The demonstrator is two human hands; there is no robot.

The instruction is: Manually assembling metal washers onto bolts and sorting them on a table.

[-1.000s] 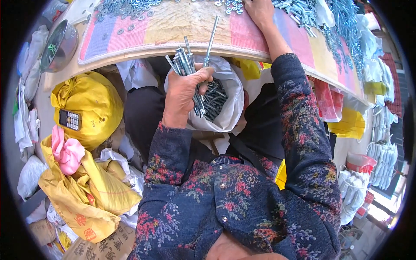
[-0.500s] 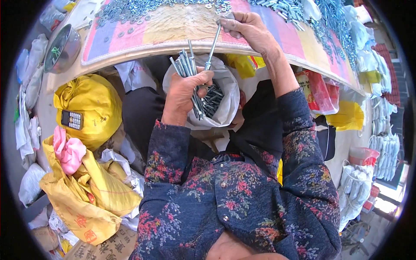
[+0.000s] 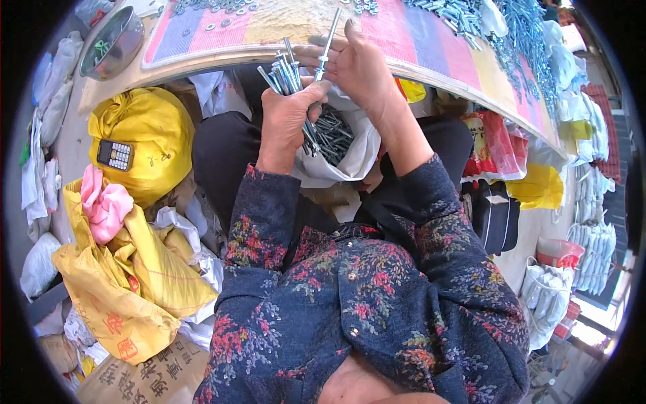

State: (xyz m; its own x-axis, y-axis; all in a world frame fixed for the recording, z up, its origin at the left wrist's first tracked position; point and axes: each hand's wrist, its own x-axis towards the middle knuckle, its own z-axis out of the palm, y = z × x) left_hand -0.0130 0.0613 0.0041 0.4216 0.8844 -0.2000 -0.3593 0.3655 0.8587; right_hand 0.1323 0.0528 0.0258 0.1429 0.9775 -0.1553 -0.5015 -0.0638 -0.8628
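My left hand (image 3: 289, 114) is closed around a bundle of long metal bolts (image 3: 285, 75) above a white sack (image 3: 360, 145). One more bolt (image 3: 328, 47), longer-looking and with a washer or nut low on its shank, stands up tilted from that hand's thumb and forefinger. Just to its right, my right hand (image 3: 367, 77) is spread, palm turned toward the bolt. Its fingers are stretched out behind the shank, slightly blurred, and I cannot tell whether they touch it. Many dark bolts (image 3: 331, 135) fill the sack below.
A striped cloth (image 3: 269, 30) covers the tabletop ahead, with scattered washers (image 3: 225, 22) and piles of small metal fasteners (image 3: 447, 20). A metal bowl (image 3: 113, 44) stands at the left corner. Beside my left knee lies a yellow bag (image 3: 158, 145) with a keypad phone (image 3: 115, 155) on it.
My right hand has come down and nearer from over the table, and its fingers have opened from their pinch at the bolt's upper end. The left hand still holds the bundle.
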